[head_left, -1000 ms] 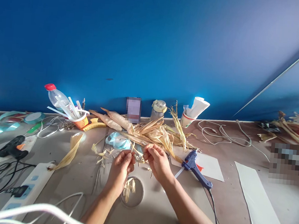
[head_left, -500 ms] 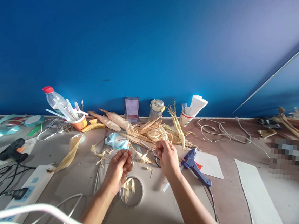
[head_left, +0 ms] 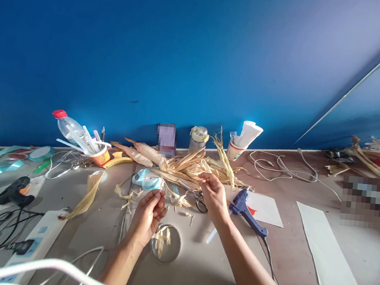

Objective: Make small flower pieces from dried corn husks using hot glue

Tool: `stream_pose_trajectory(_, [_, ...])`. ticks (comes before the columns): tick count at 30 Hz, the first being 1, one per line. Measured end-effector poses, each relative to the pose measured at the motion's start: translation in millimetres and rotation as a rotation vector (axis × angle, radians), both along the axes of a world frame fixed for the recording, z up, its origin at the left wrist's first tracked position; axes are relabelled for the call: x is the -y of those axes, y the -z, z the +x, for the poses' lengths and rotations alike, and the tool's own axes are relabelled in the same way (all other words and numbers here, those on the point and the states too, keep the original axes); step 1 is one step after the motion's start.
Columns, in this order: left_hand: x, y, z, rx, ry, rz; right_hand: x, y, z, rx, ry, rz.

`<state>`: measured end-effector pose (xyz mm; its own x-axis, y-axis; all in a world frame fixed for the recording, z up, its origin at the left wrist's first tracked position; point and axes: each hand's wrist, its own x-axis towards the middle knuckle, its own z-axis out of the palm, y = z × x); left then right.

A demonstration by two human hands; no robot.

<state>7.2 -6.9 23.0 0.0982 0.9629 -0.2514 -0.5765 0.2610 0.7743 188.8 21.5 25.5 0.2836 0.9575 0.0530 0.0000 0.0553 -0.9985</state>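
My left hand (head_left: 151, 215) is closed in a pinch above the table, just behind a round clear dish (head_left: 179, 249) that holds pale strips of corn husk (head_left: 160, 242). Whatever lies between its fingertips is too small to make out. To its right, my right hand (head_left: 214, 195) has its fingers curled in a pinch at the front of a heap of dried corn husks (head_left: 187, 167); I cannot make out what it holds. Scissors (head_left: 200, 205) lie beside that hand, partly hidden. A blue glue gun (head_left: 248, 213) rests right of my right wrist. Behind my left hand is a light-blue crumpled thing (head_left: 148, 179).
An orange cup (head_left: 101, 157) of white sticks, a bottle (head_left: 68, 126), a lidded jar (head_left: 199, 139) and a cup (head_left: 234, 151) with rolled paper line the wall. Left are a black glue gun (head_left: 15, 190) and a power strip (head_left: 37, 240). White paper (head_left: 330, 254) lies right.
My right hand has lifted slightly and its fingertips have loosened, showing more of the scissors. My left hand stays pinched in nearly the same place. The view has shifted a little.
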Motion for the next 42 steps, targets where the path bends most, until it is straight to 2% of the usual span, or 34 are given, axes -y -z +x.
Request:
stream_pose_trajectory(4, [-1, 0.3, -2, 0.023, 0.019, -0.007, 4, 0.5, -6, 0.029, -0.073, -0.014])
stream_pose_trajectory(9, [1, -0.1, -2, 0.033, 0.139, 0.014, 17, 1.6, -27, 0.141, -0.205, 0.043])
stream_pose_trajectory(11, [3, -1.7, -1, 0.037, 0.183, 0.022, 22, 1.0, -36, 0.081, -0.303, 0.066])
stream_pose_trajectory(15, [7, -7.2, -2, 0.030, 0.248, 0.024, 29, -5.0, -45, -0.084, -0.593, 0.009])
stream_pose_trajectory(17, [8, -9.2, -2, 0.039, 0.271, 0.037, 29, -7.9, -45, -0.110, -0.667, -0.003])
stream_pose_trajectory(19, [9, -9.5, -2, 0.063, 0.291, 0.045, 28, -8.1, -43, -0.059, -0.627, 0.002])
stream_pose_trajectory(21, [9, -8.4, -3, 0.097, 0.288, 0.046, 25, -5.2, -40, 0.021, -0.524, 0.005])
stream_pose_trajectory(25, [5, -6.1, -9, 0.173, 0.177, 0.062, 14, 3.7, -28, 0.160, -0.338, -0.002])
stream_pose_trajectory(30, [-5, -5.2, -18, 0.272, -0.026, 0.100, -2, 7.0, 0, 0.167, 0.023, -0.043])
stream_pose_trajectory(32, [-7, -3.5, -20, 0.280, -0.063, 0.082, -7, 6.9, 12, 0.265, 0.172, -0.026])
stream_pose_trajectory(35, [-9, 0.0, -20, 0.268, -0.072, 0.047, -10, 8.4, 24, 0.476, 0.348, 0.092])
stream_pose_trajectory(38, [-8, 2.6, -18, 0.246, -0.048, 0.029, -10, 10.6, 26, 0.602, 0.376, 0.221])
stream_pose_trajectory(40, [-7, 3.2, -16, 0.230, -0.027, 0.032, -9, 10.8, 22, 0.601, 0.295, 0.263])
stream_pose_trajectory(42, [-7, 3.2, -16, 0.219, -0.010, 0.036, -7, 10.0, 18, 0.558, 0.171, 0.237])
